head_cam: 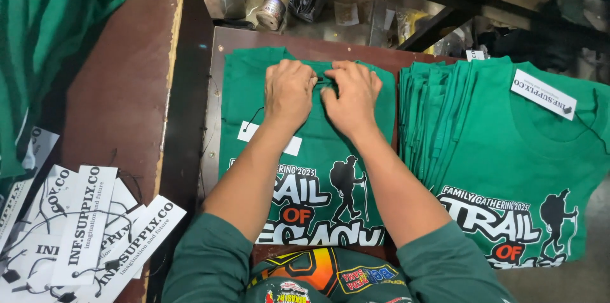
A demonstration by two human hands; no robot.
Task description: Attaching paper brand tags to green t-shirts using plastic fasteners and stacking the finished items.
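1. Hands meet at the collar of a folded green cotton T-shirt with a white and orange printed hiker design (305, 150), which lies flat on a dark brown wooden board (219, 39) in the centre of the frame.
2. The left hand (289, 90) is curled, knuckles up, its fingertips pinching something small and dark at the neckline; it looks like a thin black string, but it is too small to say for sure.
3. The right hand (351, 96) is also curled and presses at the same spot, touching the left hand at the fingertips. Both hands are equally near to the collar.
4. The shirt's long axis runs from the upper part of the frame down to the person, so the collar is at the far end of the shirt, straight ahead of both forearms.
5. A white rectangular paper hang tag (270, 138) on a black string rests on the shirt, just beside the left wrist.
6. A fanned stack of the same green shirts (502, 150) fills the right side of the frame, with one white tag (543, 93) lying on top.
7. A loose pile of white printed tags with black strings (82, 233) lies at the lower left, well apart from the hands.
8. More green cloth (51, 17) lies at the upper left.
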